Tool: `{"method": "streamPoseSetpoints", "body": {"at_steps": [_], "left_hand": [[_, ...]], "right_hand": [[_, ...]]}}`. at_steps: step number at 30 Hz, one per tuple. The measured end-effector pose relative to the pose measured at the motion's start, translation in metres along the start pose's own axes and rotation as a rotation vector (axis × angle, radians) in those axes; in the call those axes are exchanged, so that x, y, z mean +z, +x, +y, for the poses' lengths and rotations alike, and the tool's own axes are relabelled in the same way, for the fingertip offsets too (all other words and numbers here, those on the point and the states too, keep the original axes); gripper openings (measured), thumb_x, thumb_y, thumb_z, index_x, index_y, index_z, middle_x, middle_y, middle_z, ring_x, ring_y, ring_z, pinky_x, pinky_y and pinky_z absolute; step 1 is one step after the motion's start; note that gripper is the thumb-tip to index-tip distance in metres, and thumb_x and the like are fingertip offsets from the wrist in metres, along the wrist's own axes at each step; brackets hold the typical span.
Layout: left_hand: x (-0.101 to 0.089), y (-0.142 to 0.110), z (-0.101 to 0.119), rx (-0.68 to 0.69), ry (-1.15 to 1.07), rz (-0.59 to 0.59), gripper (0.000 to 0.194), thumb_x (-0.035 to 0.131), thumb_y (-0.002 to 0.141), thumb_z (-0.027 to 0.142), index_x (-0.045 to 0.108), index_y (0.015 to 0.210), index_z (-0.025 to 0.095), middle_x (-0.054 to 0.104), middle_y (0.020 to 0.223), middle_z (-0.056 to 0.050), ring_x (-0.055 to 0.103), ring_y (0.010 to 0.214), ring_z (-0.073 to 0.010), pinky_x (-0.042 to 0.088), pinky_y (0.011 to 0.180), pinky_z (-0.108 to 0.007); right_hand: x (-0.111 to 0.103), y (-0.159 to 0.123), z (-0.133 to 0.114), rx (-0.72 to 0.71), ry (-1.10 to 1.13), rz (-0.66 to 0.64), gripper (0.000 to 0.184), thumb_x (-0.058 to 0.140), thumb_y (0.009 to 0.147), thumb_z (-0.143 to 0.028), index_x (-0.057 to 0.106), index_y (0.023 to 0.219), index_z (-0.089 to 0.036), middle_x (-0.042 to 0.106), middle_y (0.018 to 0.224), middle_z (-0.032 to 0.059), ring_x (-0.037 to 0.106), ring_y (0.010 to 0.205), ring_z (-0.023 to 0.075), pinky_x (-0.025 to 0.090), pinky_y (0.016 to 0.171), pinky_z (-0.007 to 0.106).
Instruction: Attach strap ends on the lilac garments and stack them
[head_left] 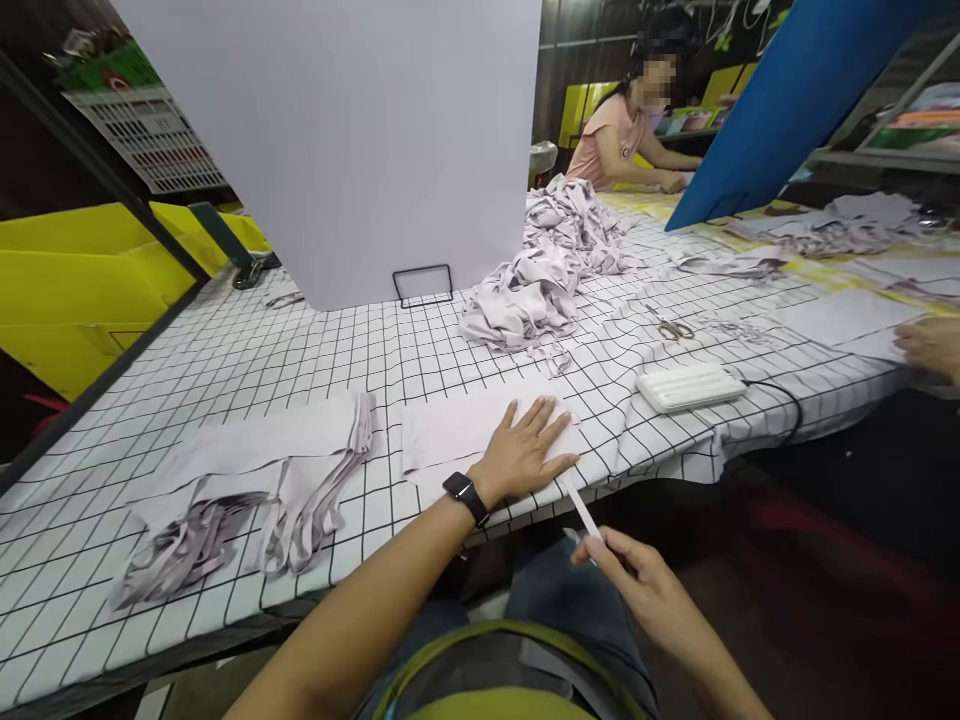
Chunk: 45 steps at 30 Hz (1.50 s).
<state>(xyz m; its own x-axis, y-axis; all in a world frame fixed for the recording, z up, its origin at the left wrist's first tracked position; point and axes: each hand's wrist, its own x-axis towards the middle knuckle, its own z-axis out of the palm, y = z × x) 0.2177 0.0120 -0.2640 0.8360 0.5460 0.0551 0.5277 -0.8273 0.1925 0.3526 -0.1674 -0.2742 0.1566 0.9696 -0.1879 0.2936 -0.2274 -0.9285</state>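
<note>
My left hand (527,447), with a black watch on the wrist, lies flat with fingers spread on a pale pinkish-white fabric piece (442,430) near the table's front edge. Just beyond that edge, my right hand (626,565) pinches the end of a narrow pale fabric strip (581,508), which runs taut from the fabric's right corner. A small whitish bit shows by my right fingertips, too unclear to name. To the left lies a stack of similar pale fabric pieces (255,440), its long ends hanging bunched toward me.
A heap of pale fabric (525,295) lies behind the fabric piece, beside a large white board (360,150). Scissors (670,324) and a white corded device (690,386) are at the right. A co-worker (619,140) works across the table; another person's hand (930,345) shows at the right edge.
</note>
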Motion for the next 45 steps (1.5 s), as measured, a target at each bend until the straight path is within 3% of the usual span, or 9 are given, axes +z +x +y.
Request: {"method": "streamPoseSetpoints", "body": {"at_steps": [10, 16, 20, 23, 27, 32, 36, 40, 45], "left_hand": [[-0.001, 0.002, -0.001, -0.008, 0.018, -0.018, 0.073, 0.022, 0.103, 0.064, 0.025, 0.161, 0.020, 0.015, 0.168, -0.011, 0.011, 0.157, -0.0251, 0.009, 0.127, -0.056], [0.002, 0.002, -0.003, -0.001, -0.009, 0.018, 0.071, 0.025, 0.103, 0.063, 0.028, 0.160, 0.020, 0.017, 0.168, -0.011, 0.015, 0.157, -0.0266, 0.009, 0.127, -0.056], [0.004, 0.003, -0.004, 0.003, -0.038, 0.034, 0.070, 0.027, 0.103, 0.062, 0.030, 0.159, 0.021, 0.020, 0.168, -0.010, 0.017, 0.157, -0.0273, 0.008, 0.127, -0.057], [0.001, 0.003, -0.004, -0.001, -0.094, 0.028, 0.070, 0.030, 0.103, 0.063, 0.027, 0.160, 0.022, 0.017, 0.169, -0.010, 0.014, 0.157, -0.0287, 0.006, 0.127, -0.058], [-0.011, -0.009, 0.004, -0.009, -0.280, 0.177, 0.056, 0.034, 0.106, 0.048, 0.031, 0.157, 0.025, 0.019, 0.169, -0.009, 0.013, 0.157, -0.0272, 0.006, 0.126, -0.060], [-0.035, -0.051, 0.037, -0.043, -0.768, 0.395, 0.023, 0.050, 0.099, 0.024, 0.063, 0.118, 0.022, 0.070, 0.123, -0.010, 0.063, 0.119, -0.0226, 0.050, 0.104, -0.042], [-0.048, -0.071, 0.061, -0.126, -0.981, 0.350, 0.007, 0.064, 0.091, 0.021, 0.067, 0.098, 0.021, 0.071, 0.095, -0.004, 0.066, 0.093, -0.0190, 0.054, 0.086, -0.032], [-0.049, -0.069, 0.061, -0.197, -1.023, 0.355, 0.008, 0.064, 0.090, 0.021, 0.066, 0.082, 0.020, 0.070, 0.085, -0.003, 0.064, 0.084, -0.0179, 0.050, 0.079, -0.030], [-0.050, -0.063, 0.047, -0.365, -1.083, 0.127, 0.013, 0.063, 0.087, 0.020, 0.065, 0.074, 0.018, 0.067, 0.074, -0.001, 0.056, 0.067, -0.0139, 0.042, 0.061, -0.025]], "right_hand": [[-0.023, -0.080, 0.007, 0.228, -0.002, -0.091, 0.061, 0.051, 0.092, -0.070, 0.073, 0.064, -0.020, 0.078, 0.096, 0.0133, 0.062, 0.121, 0.0387, 0.046, 0.103, 0.040], [-0.033, -0.100, -0.013, 0.336, 0.226, 0.105, 0.053, 0.066, 0.081, -0.072, 0.075, 0.097, -0.022, 0.072, 0.065, 0.0038, 0.067, 0.066, 0.0226, 0.056, 0.070, 0.032], [-0.044, -0.107, -0.018, 0.282, 0.444, 0.261, 0.039, 0.076, 0.079, -0.061, 0.078, 0.084, -0.023, 0.074, 0.067, 0.0061, 0.070, 0.067, 0.0225, 0.058, 0.069, 0.032], [-0.052, -0.095, -0.018, 0.215, 0.673, 0.206, 0.034, 0.081, 0.076, -0.055, 0.084, 0.095, -0.026, 0.081, 0.089, 0.0116, 0.076, 0.088, 0.0291, 0.061, 0.083, 0.039], [-0.045, -0.058, -0.024, 0.172, 0.587, 0.125, 0.035, 0.085, 0.077, -0.045, 0.083, 0.107, -0.027, 0.081, 0.104, 0.0142, 0.075, 0.102, 0.0290, 0.057, 0.095, 0.041], [-0.027, -0.014, -0.040, 0.117, 0.466, 0.151, 0.046, 0.083, 0.074, -0.058, 0.084, 0.099, -0.019, 0.082, 0.089, 0.0158, 0.077, 0.087, 0.0284, 0.060, 0.082, 0.038], [-0.020, 0.006, -0.051, 0.004, 0.237, 0.127, 0.043, 0.075, 0.081, -0.060, 0.085, 0.091, -0.019, 0.073, 0.065, 0.0072, 0.068, 0.065, 0.0205, 0.056, 0.064, 0.029], [-0.017, 0.014, -0.052, -0.123, -0.007, 0.085, 0.033, 0.070, 0.086, -0.052, 0.085, 0.083, -0.022, 0.070, 0.082, 0.0079, 0.065, 0.073, 0.0203, 0.052, 0.059, 0.026], [-0.013, 0.021, -0.047, 0.091, 0.079, -0.099, 0.041, 0.071, 0.084, -0.057, 0.082, 0.094, -0.020, 0.069, 0.069, 0.0046, 0.063, 0.058, 0.0180, 0.052, 0.052, 0.026]]}}
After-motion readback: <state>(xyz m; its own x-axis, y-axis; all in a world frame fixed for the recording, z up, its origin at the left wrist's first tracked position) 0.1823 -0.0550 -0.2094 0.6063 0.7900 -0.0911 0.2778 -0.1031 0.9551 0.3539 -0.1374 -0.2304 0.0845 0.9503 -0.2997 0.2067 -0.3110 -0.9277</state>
